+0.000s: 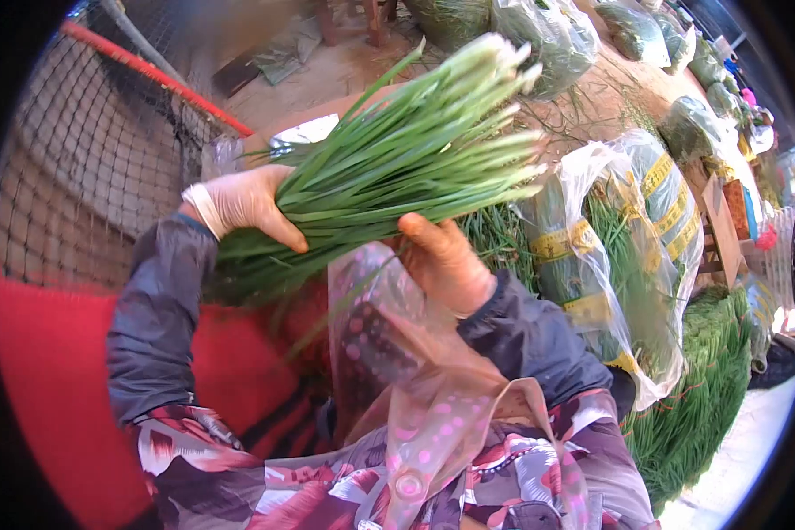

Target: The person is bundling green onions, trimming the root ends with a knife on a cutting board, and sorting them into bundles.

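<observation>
A large bunch of long green stalks with pale ends [415, 141] is held up in front of my body, its pale ends toward the upper right. My left hand [252, 203], in a thin whitish glove, wraps round the leafy part, with the thumb lying on top. My right hand [442, 261], in a stained orange-tinted glove, supports the bunch from below, nearer the pale ends; its other fingers are partly hidden. Loose leaves droop beneath the bunch at the left, slightly blurred.
A net [79, 159] with a red bar [155, 75] stands at the left, above a red surface [53, 371]. Clear bags of greens with yellow tape [609, 256] sit at the right, beside a large green pile [689, 397]. More bags [548, 40] lie farther back.
</observation>
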Available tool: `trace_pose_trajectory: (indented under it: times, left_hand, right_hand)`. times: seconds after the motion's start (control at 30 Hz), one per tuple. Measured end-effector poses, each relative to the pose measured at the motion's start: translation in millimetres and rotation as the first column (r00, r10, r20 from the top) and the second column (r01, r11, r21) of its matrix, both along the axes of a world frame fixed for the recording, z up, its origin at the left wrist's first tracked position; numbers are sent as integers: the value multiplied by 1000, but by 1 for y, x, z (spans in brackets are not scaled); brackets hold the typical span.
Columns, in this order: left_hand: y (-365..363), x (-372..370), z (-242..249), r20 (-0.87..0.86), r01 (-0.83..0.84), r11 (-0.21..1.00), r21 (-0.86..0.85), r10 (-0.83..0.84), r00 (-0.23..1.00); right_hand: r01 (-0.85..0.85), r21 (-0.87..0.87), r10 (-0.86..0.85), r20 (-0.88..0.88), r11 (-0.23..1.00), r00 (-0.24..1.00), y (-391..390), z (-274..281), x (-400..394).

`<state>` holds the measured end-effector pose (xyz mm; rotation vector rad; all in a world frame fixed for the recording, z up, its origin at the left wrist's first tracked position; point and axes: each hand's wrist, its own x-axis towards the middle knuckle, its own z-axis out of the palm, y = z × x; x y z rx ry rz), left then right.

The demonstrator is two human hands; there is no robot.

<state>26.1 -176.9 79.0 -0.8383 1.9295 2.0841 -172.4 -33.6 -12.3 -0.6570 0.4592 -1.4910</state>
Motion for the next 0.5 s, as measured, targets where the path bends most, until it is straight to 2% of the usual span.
trace_pose_trajectory:
  times: [0.07, 0.1, 0.13, 0.17, 0.2, 0.27, 0.4, 0.47, 0.5]
  left_hand:
    - [-48, -9, -18, 189, 214, 938, -271, -167, 968]
    - [-67, -17, -32, 309, 280, 904, -323, -179, 934]
    - [-84, -27, -50, 423, 346, 863, -367, -176, 889]
    - [-109, -29, -93, 533, 436, 770, -466, -149, 833]
    - [-120, -39, -112, 643, 527, 639, -560, -66, 763]
    - [-135, -64, -137, 802, 668, 554, -497, 0, 597]
    - [-166, -69, -154, 777, 636, 610, -473, -52, 627]
    - [-169, -66, -143, 670, 541, 600, -590, -10, 742]
    - [-175, -56, -146, 591, 479, 576, -662, 9, 806]
  right_hand:
    - [-9, 37, 6, 71, 999, 997, -22, -30, 2]
    - [-18, 160, 5, 79, 987, 997, -30, -50, 0]
    - [-30, 280, 6, 85, 960, 996, -39, -76, -4]
    - [-42, 464, -2, 94, 885, 996, -49, -111, -10]
    - [-107, 557, 8, 178, 824, 984, -55, -123, -19]
    - [-120, 714, 19, 148, 690, 989, -63, -143, -29]
    - [-37, 692, -24, 79, 721, 997, -77, -141, -34]
    - [11, 685, -105, 96, 728, 990, -91, -149, -40]
    - [13, 653, -92, 88, 757, 992, -98, -152, -45]
